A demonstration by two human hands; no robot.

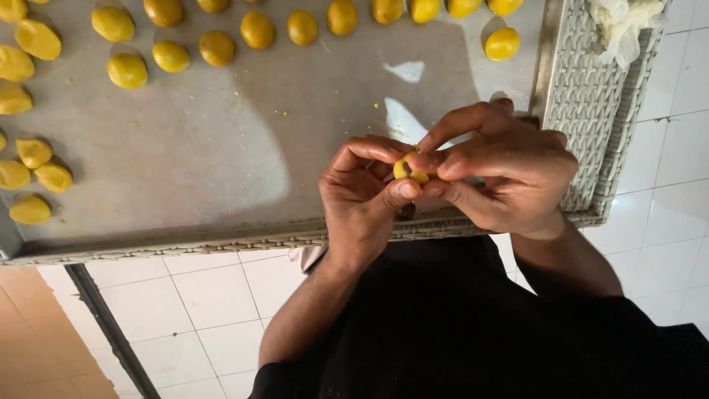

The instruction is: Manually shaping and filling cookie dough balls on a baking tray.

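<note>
- The left hand (362, 196) and the right hand (498, 174) are brought together over the near edge of the tray, fingertips meeting on one small yellow dough piece (410, 168).
- The left hand's thumb and bent forefinger close under and around the piece; the right hand's thumb and fingers pinch it from the right (most of the piece is hidden by the fingers).
- As I read it, the step in hand is shaping: the lump is being pressed or rolled between the fingertips, held clear of the tray, not yet set down.
- The next move would call for a light, even squeeze so the soft dough keeps its form, and then a free spot on the sheet.
- The grey baking tray (244, 148) rests on a woven mat (591, 96).
- Shaped yellow pieces (170, 55) lie in rows along the far edge and down the left side.
- A single yellow piece (502, 43) sits at the far right.
- A crumpled white wad (620, 22) lies beyond the mat's far right corner; white floor tiles (214, 303) show below.
</note>
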